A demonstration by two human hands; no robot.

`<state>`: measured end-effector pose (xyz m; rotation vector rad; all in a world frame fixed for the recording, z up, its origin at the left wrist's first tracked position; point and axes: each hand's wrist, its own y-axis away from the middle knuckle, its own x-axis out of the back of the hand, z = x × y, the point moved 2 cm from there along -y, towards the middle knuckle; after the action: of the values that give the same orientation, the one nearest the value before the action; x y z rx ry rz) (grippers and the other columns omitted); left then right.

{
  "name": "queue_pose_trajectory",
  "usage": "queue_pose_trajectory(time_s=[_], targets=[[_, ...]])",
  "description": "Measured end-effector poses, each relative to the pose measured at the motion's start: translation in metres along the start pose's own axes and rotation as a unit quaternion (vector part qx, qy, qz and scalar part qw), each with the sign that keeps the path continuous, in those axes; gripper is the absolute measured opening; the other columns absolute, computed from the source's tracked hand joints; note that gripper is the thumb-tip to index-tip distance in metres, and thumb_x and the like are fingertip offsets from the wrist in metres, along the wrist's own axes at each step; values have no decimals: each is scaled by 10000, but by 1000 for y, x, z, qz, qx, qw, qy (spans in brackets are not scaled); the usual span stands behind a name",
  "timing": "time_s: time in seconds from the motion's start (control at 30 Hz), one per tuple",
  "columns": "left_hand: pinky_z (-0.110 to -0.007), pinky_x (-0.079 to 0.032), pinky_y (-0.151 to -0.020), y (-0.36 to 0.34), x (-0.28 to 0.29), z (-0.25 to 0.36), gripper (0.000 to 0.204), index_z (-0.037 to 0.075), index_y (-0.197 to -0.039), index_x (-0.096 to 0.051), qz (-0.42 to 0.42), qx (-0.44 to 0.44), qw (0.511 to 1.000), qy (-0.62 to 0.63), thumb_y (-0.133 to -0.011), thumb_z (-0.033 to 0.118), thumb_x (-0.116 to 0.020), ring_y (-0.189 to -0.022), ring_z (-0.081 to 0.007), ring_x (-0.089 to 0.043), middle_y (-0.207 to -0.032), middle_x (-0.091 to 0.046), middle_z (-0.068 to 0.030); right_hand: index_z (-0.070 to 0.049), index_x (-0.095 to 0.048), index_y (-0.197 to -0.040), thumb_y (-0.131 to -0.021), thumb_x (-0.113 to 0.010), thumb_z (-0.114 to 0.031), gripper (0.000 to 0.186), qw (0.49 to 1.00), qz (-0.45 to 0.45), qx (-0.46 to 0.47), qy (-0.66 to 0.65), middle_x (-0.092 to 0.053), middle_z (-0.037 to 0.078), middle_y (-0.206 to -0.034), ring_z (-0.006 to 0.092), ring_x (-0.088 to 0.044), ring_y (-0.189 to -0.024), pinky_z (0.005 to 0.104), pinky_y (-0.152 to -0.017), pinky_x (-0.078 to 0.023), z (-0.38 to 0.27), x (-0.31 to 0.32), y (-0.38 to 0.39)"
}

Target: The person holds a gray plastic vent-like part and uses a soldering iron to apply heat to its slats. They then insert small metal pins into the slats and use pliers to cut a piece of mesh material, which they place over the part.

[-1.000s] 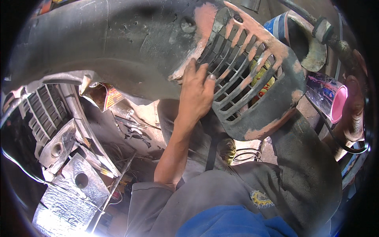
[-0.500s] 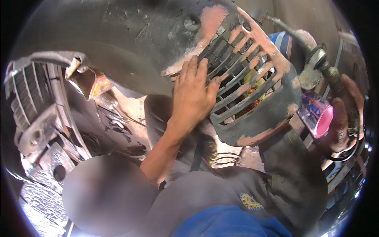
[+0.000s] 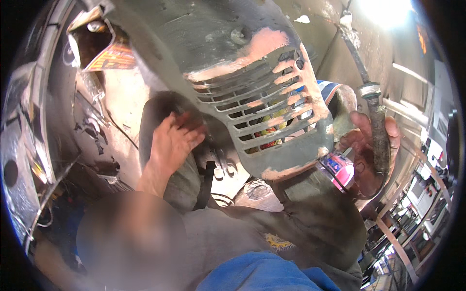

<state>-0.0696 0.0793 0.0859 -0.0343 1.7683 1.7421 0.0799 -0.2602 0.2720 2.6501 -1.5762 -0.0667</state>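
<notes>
A dark grey vehicle panel [image 3: 286, 157] with a slatted grille lies across the view, pinkish patches [image 3: 267, 43] on its edge and slats. My left hand [image 3: 174, 140] is off the panel, left of the grille, fingers apart and partly blurred, holding nothing. On the right, my right hand [image 3: 357, 150] grips the grimy dark handle of a soldering-iron-like tool [image 3: 378, 131]. Its long thin shaft points up and away from the panel; a cord leaves the handle's lower end. A small purple container with a pink end [image 3: 342, 173] is beside that hand; whether they touch, I cannot tell.
An opened box with orange print [image 3: 111, 59] is at the upper left. Metal parts and wires litter the ground [image 3: 119, 104] on the left. A blue-and-white striped can [image 3: 327, 89] stands behind the grille. Shelving or frames [image 3: 422, 194] line the far right.
My left hand has lifted off the grille edge and moved left and down. The view has shifted; the tool in my right hand now stands more upright, farther left in view.
</notes>
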Motion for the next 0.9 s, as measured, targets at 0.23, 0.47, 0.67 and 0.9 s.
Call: queue_pose_trajectory(time_s=[0.23, 0.47, 0.67, 0.9], targets=[[-486, -437, -924, -109, -14, -20, 652, 38, -1364, -470, -1, 32, 993, 115, -1028, 558, -267, -1150, -359, -548, -1338, -517, -178, -77, -421, -1485, -764, -654, 69, 772, 967, 119, -82, 211, -576, 196, -1308, 216, -636, -995, 286, -838, -518, -36, -45, -24], [-598, -345, -1120, -103, -45, -32, 755, 114, -1506, -385, -115, 63, 977, 168, -1002, 643, -196, -1392, -382, -412, -1563, -366, -168, -17, -380, -1488, -736, -649, 41, 800, 984, -132, -76, 88, -574, 202, -1282, 244, -638, -1020, 361, -889, -505, -28, -56, -25], [-614, -309, -1132, -103, -54, -49, 850, 123, -1556, -293, -208, 65, 952, 215, -975, 718, -114, -1360, -454, -412, -1578, -328, -182, -9, -533, -1298, -896, -566, 45, 408, 950, -159, -105, 249, -623, 151, -1176, 222, -638, -1067, 335, -888, -507, -2, -34, -36], [-555, -489, -904, -108, -67, -69, 797, 104, -1407, -507, -185, 20, 959, 215, -948, 704, -253, -1069, -371, -581, -1333, -564, -171, -32, -604, -1255, -839, -622, 11, 419, 807, -94, -72, 578, -671, 173, -1073, 282, -679, -1038, 383, -890, -519, -16, -47, -50]])
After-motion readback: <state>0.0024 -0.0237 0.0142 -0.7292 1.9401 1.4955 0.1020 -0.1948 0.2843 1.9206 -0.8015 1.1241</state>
